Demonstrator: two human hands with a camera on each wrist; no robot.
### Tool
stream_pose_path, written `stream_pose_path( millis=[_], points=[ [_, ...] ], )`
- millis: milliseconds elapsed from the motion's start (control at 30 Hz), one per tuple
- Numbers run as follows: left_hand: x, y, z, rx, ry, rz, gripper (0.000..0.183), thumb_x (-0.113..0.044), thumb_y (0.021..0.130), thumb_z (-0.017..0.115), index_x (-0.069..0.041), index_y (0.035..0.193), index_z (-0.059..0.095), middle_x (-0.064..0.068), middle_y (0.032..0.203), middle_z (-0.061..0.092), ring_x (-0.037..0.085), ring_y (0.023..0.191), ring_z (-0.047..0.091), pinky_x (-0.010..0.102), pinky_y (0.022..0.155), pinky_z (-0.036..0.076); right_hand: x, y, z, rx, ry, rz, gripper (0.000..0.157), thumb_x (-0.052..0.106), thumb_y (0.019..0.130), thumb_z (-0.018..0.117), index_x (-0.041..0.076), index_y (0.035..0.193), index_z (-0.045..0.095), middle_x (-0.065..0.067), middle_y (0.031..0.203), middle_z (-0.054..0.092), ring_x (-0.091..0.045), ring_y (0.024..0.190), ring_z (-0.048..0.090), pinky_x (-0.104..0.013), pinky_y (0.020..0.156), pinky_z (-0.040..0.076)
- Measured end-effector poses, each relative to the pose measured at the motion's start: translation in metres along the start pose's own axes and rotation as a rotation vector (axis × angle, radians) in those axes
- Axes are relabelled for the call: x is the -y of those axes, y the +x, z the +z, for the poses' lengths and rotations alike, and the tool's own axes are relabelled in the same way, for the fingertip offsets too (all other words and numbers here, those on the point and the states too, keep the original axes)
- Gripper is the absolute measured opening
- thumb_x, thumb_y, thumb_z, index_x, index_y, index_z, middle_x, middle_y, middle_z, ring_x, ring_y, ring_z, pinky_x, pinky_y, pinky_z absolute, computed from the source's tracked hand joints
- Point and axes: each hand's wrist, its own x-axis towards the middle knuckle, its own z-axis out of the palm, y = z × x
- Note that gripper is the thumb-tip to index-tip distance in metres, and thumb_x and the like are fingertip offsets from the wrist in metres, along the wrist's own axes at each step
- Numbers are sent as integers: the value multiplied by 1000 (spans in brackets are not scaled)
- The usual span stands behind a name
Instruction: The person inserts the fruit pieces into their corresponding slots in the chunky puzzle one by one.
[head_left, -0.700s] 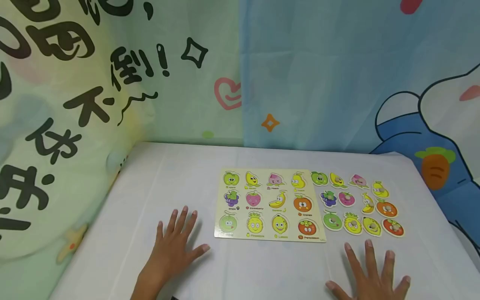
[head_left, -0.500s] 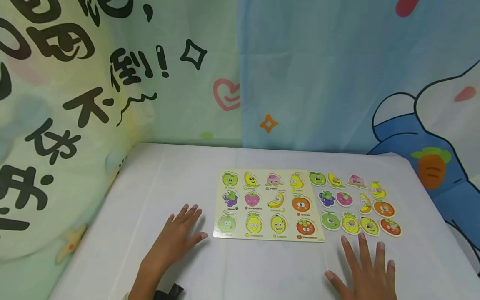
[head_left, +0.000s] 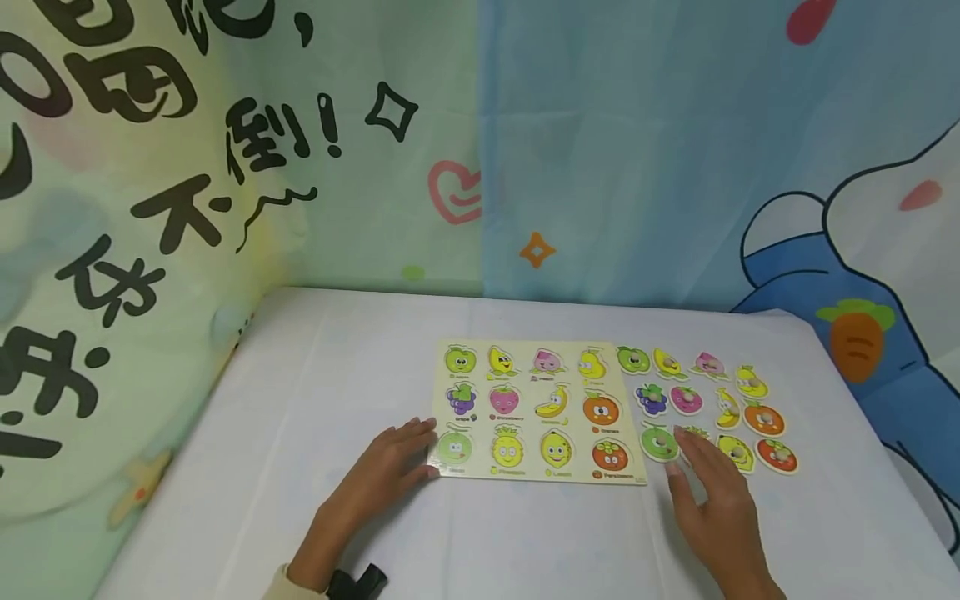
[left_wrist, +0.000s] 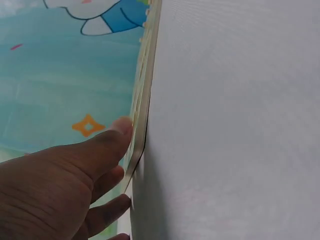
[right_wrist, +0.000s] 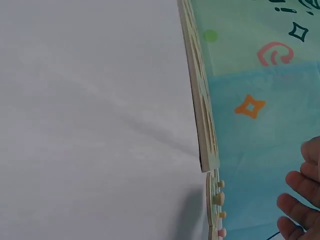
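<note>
A pale yellow fruit puzzle board (head_left: pixel 529 423) lies flat on the white table, with rows of printed, labelled fruits. At its front left corner is my left hand (head_left: pixel 378 477), thumb and fingertips right at the edge; the left wrist view has the thumb (left_wrist: pixel 120 127) beside the board's side. My right hand (head_left: pixel 716 517) reaches over the loose fruit pieces, fingers loosely bent, holding nothing. Its fingertips overlap the pineapple piece (head_left: pixel 697 432), mostly hidden, just right of the green melon piece (head_left: pixel 659 443). In the right wrist view the fingers (right_wrist: pixel 300 185) are apart from the knobbed pieces (right_wrist: pixel 218 199).
More loose fruit pieces lie in rows right of the board, among them grapes (head_left: pixel 651 400), an orange (head_left: pixel 764 418), a lemon (head_left: pixel 737 454) and a persimmon (head_left: pixel 777 457). A printed curtain (head_left: pixel 615 167) stands behind the table. A black strap (head_left: pixel 358 582) is on the left wrist.
My left hand has moved right and up to the board's left edge. The right hand has moved forward and left over the pieces, its spread fingers now drawn together and bent.
</note>
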Motion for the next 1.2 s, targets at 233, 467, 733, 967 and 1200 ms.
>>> stream_pose_path(
  millis=[233,467,733,967,1200],
  points=[
    [-2,0,-1,20,-7,-19,53,-29,82,77,-6,128,64,4,143,51,25,136,41,50,111,32,-14,33,15,-129,192,156,29,-4,86,71,-1,114,70,-14,108,71,7,94,57,-4,79,43],
    [-3,1,-2,78,-2,-20,50,-29,84,76,-8,128,65,4,144,49,28,138,37,53,111,30,-29,66,32,-133,290,355,27,19,93,68,5,116,72,-6,110,72,3,89,61,-5,77,47],
    [-3,-1,-3,86,3,-40,51,-30,85,75,-9,130,64,4,145,48,28,139,36,54,112,28,-41,91,50,-119,304,446,32,29,93,67,7,116,72,-4,110,72,3,88,60,-5,73,46],
    [-3,-2,-3,89,18,-51,55,-30,85,75,-9,134,60,2,146,47,26,139,36,53,112,28,-52,109,64,-24,207,438,36,35,97,61,10,121,70,-5,117,69,-6,96,59,-8,75,45],
    [-6,-1,-4,94,6,-58,56,-26,86,75,-7,135,58,4,147,45,26,139,34,50,113,28,-65,126,70,106,135,474,38,31,99,56,11,131,64,-8,123,66,-20,105,59,-16,75,45]
  ],
)
